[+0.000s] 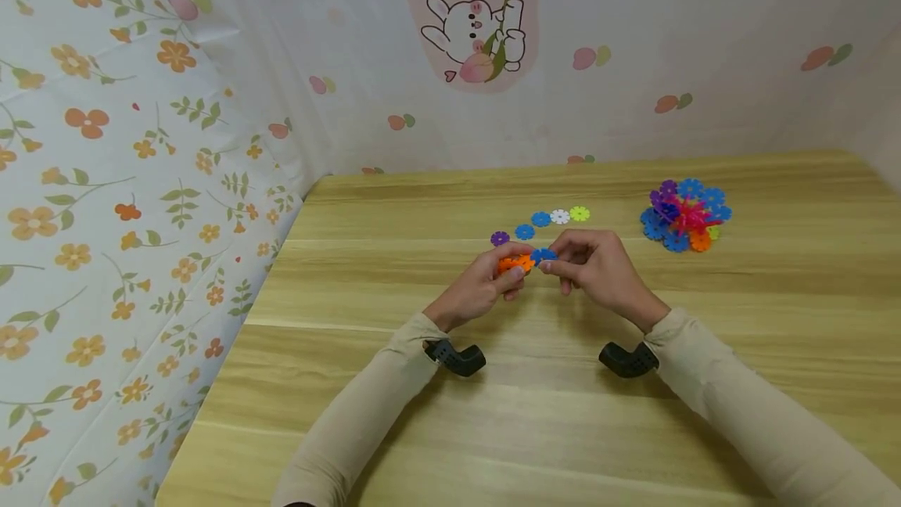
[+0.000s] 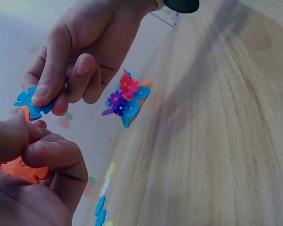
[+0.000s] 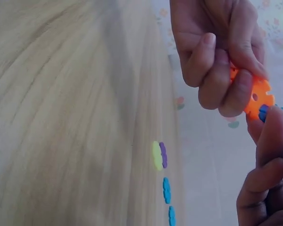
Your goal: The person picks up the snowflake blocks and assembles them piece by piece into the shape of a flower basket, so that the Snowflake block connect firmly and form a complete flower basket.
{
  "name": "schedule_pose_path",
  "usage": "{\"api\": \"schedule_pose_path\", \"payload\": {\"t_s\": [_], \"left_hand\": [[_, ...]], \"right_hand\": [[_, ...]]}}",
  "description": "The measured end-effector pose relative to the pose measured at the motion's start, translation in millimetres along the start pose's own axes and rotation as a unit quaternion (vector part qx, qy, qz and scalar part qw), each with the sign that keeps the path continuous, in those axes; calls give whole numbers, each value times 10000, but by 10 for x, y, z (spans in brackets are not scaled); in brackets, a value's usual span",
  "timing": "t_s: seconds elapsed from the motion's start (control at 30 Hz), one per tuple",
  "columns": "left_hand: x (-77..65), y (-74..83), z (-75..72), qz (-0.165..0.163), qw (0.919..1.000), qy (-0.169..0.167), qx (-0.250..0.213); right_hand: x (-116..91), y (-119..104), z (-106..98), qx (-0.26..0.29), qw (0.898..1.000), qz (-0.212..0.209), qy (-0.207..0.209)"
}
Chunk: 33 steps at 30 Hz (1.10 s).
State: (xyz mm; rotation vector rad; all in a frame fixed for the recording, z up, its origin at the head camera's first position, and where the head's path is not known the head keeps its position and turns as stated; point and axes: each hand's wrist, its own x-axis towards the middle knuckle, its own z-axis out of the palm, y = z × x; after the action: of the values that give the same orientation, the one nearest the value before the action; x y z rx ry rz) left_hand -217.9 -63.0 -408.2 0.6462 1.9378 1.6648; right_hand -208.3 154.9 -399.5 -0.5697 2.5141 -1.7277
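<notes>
Orange, notched, flower-shaped plastic piece (image 1: 517, 264) gripped between thumb and fingers of the left hand (image 1: 484, 285), over the wood-grained bench (image 1: 549, 429); blue, notched, flower-shaped plastic disc (image 1: 543, 257) pinched in the right hand (image 1: 591, 268), against the orange rim. Judging by the contact, probably in the midst of joining blue to orange, slot into slot. Impossible to tell how fully seated, because of the covering fingers, or whether to count more than one orange disc in the left grip. Beyond the hands, lying flat in a loose line on the bench: purple plastic disc (image 1: 500, 239), two blue plastic discs (image 1: 540, 219), white plastic disc (image 1: 559, 217) and yellow-green plastic disc (image 1: 579, 213), seemingly waiting for use. Off to the right, well apart, also on the bench: many-coloured cluster of interlocked plastic discs (image 1: 688, 215), mostly blue and purple around a pink-red middle. For the next move, likely best to steady the orange piece, turn the blue disc to line up the slots, then press straight in without bending the thin rims.
</notes>
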Motion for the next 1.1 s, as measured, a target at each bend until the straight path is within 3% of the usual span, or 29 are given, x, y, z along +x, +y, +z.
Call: {"api": "schedule_pose_path", "payload": {"t_s": [0.2,0.4,0.57,0.77,0.93,1.1], "left_hand": [[32,21,2,-14,9995,-68,311],[23,9,-3,15,9993,-87,375],[-9,-25,-25,-222,9979,-5,612],[-31,-88,-34,-391,9970,189,635],[-79,-112,-66,-588,9922,676,867],[-110,-130,-111,-674,9912,818,789]], "right_hand": [[43,-24,-49,-32,9994,85,-339],[62,-22,-27,-72,9992,61,-392],[65,-18,2,-486,9974,170,-505],[78,12,18,-765,9922,36,-987],[170,48,-139,-1141,9872,-51,-1114],[387,122,-416,-1739,9799,443,-872]]}}
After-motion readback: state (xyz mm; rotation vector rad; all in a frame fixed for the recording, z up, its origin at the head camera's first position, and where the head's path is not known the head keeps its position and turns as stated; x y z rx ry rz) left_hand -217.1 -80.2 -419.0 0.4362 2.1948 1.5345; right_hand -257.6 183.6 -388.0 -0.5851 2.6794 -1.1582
